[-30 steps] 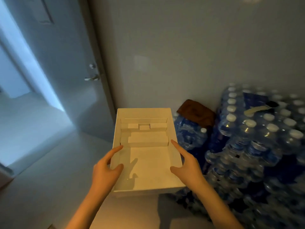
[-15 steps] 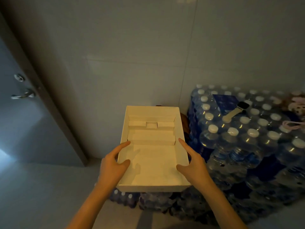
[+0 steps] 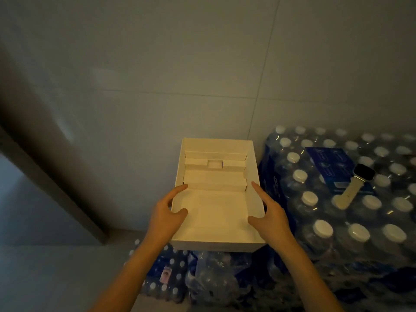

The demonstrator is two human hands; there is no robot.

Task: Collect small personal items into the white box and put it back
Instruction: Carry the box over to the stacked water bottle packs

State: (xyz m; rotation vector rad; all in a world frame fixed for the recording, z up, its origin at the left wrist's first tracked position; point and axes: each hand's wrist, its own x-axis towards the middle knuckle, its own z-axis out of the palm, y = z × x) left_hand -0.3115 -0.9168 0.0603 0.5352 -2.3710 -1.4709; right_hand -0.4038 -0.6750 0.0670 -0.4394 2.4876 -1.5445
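Observation:
An open white cardboard box [image 3: 216,242] with folded inner partitions hangs in front of me, held between both hands. My left hand [image 3: 166,215] grips its left wall, thumb inside the rim and forefinger along the edge. My right hand [image 3: 270,215] grips the right wall the same way. No items lie inside the box. A smartwatch [image 3: 353,185] with a pale strap and dark face lies to the right, on a blue packet [image 3: 326,163] on top of the bottle packs.
Shrink-wrapped packs of water bottles [image 3: 360,221] with white caps are stacked at the right, and lower packs [image 3: 202,278] lie under the box. A tiled wall [image 3: 202,75] stands behind. A grey door frame [image 3: 45,176] runs down the left side.
The view has swung right: the door and handle have left the frame, and the watch on the bottle packs is now near. Both hands keep the same hold on the box.

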